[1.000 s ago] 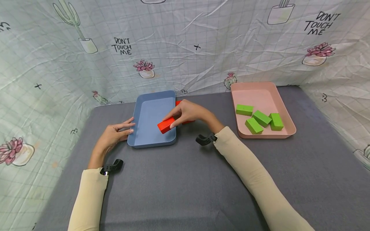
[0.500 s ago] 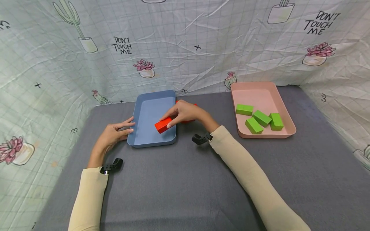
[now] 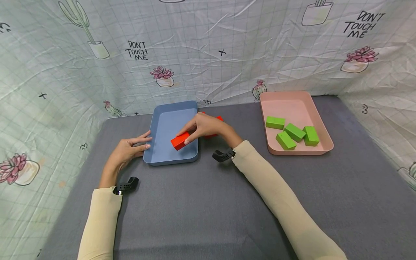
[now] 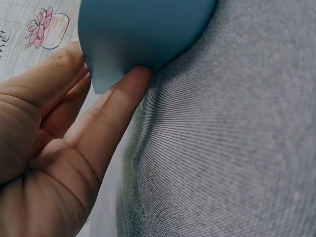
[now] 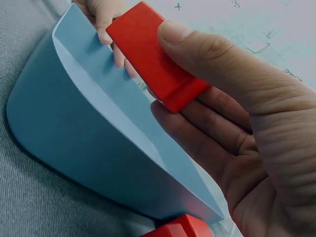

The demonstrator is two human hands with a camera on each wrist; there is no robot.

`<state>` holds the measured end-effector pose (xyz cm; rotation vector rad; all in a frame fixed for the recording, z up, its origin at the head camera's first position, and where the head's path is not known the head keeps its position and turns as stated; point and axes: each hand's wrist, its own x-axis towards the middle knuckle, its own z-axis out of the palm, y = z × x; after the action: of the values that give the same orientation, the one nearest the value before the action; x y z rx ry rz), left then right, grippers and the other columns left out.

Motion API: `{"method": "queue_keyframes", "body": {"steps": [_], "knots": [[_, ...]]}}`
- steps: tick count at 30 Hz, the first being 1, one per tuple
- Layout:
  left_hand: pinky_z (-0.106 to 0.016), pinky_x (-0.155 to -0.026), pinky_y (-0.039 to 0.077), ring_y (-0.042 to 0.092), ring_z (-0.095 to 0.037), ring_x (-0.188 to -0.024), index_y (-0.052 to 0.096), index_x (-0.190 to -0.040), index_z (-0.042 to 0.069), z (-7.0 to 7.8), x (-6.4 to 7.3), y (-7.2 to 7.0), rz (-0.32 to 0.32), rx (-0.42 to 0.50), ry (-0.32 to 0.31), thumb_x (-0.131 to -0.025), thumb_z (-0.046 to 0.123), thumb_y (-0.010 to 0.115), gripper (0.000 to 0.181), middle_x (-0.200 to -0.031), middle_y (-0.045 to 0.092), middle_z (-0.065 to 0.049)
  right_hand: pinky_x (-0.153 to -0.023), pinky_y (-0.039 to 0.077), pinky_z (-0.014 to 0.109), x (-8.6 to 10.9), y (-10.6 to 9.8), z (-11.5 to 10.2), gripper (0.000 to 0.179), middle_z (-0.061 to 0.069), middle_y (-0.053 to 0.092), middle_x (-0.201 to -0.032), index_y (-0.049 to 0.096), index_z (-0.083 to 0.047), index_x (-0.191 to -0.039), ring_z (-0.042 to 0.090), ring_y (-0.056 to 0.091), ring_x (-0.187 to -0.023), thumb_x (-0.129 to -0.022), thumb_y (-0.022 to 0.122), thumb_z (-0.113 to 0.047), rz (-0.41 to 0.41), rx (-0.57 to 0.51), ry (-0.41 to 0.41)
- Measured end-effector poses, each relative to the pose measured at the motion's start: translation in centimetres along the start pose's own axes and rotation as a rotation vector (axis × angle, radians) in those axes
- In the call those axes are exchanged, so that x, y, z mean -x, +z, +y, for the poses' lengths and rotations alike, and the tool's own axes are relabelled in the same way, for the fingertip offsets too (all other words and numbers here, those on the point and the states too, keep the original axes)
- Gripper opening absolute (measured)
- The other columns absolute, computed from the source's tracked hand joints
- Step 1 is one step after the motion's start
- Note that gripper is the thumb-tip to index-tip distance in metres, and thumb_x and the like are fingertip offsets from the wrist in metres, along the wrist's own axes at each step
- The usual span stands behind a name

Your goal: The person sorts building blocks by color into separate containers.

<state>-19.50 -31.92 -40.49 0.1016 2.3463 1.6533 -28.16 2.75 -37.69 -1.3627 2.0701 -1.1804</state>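
My right hand (image 3: 206, 126) pinches a red block (image 3: 180, 141) between thumb and fingers, over the blue tray (image 3: 164, 155). In the right wrist view the thumb lies on one face of the red block (image 5: 148, 52), which is tilted above the tray's rim. My left hand (image 3: 126, 153) rests against the tray's left side with its fingers extended. A fingertip (image 4: 138, 76) touches the tray's outer wall in the left wrist view. More red blocks (image 3: 219, 118) lie on the table right of the tray, partly hidden behind the right hand.
A pink tray (image 3: 292, 104) stands to the right, holding several green blocks (image 3: 275, 122). Grey cloth covers the table (image 3: 182, 209). Behind it hangs a patterned curtain (image 3: 201, 32) reaching the table's back edge.
My right hand has moved slightly left with the red block, further over the blue tray. More of the red blocks behind it shows now. The left hand stays at the tray's side.
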Motion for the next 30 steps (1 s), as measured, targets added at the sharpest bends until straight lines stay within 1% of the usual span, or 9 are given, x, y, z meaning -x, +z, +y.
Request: {"method": "queue_keyframes", "body": {"steps": [3,8,13,20,26,30], "knots": [[-0.024,-0.087,0.058,0.027,-0.036,-0.15,0.052,-0.144,-0.007,-0.1,-0.1,0.0,-0.002,0.014,-0.001,-0.095,0.008,0.072,0.055,-0.164,0.031,-0.007,-0.087,0.056,0.027,-0.4,0.1,0.0,0.042,-0.007,0.075,-0.115,0.077,-0.022,-0.122,0.007,0.069,-0.101,-0.083,0.087,-0.03,-0.008,0.005,-0.01],[-0.025,-0.087,0.058,0.027,-0.035,-0.15,0.052,-0.143,-0.006,-0.1,-0.1,0.0,0.002,0.01,-0.001,-0.095,0.006,0.072,0.054,-0.164,0.032,-0.007,-0.089,0.056,0.027,-1.4,0.1,0.2,0.044,-0.004,0.075,-0.116,0.076,-0.019,-0.123,0.007,0.069,-0.103,-0.082,0.088,-0.028,-0.028,0.008,-0.022],[-0.024,-0.087,0.058,0.028,-0.034,-0.15,0.054,-0.143,-0.005,0.0,0.0,0.1,0.011,0.002,-0.007,-0.094,0.008,0.073,0.054,-0.163,0.033,-0.006,-0.091,0.056,0.027,-2.4,0.1,0.4,0.044,-0.003,0.075,-0.118,0.076,-0.018,-0.123,0.008,0.069,-0.104,-0.082,0.088,-0.028,-0.053,-0.009,-0.007],[-0.025,-0.086,0.058,0.031,-0.034,-0.149,0.054,-0.143,-0.005,0.2,-0.1,0.0,0.009,-0.008,-0.015,-0.094,0.008,0.074,0.054,-0.162,0.035,-0.006,-0.087,0.055,0.027,-4.1,0.1,0.7,0.04,-0.007,0.075,-0.115,0.078,-0.021,-0.12,0.008,0.07,-0.1,-0.082,0.088,-0.029,-0.08,0.017,0.005],[-0.025,-0.086,0.058,0.032,-0.035,-0.148,0.054,-0.143,-0.004,0.4,-0.1,-0.1,0.008,-0.028,-0.02,-0.094,0.01,0.075,0.055,-0.162,0.035,-0.005,-0.089,0.056,0.027,-5.7,0.2,0.7,0.041,-0.003,0.075,-0.115,0.078,-0.018,-0.12,0.009,0.07,-0.102,-0.081,0.088,-0.024,-0.13,-0.017,-0.002],[-0.025,-0.086,0.058,0.031,-0.034,-0.149,0.055,-0.143,-0.003,0.4,-0.3,-0.1,0.007,-0.028,-0.029,-0.093,0.01,0.075,0.055,-0.162,0.035,-0.005,-0.09,0.056,0.025,-6.7,0.4,0.6,0.041,0.0,0.075,-0.116,0.077,-0.017,-0.12,0.008,0.07,-0.102,-0.082,0.088,-0.023,-0.171,-0.005,-0.003]]}}
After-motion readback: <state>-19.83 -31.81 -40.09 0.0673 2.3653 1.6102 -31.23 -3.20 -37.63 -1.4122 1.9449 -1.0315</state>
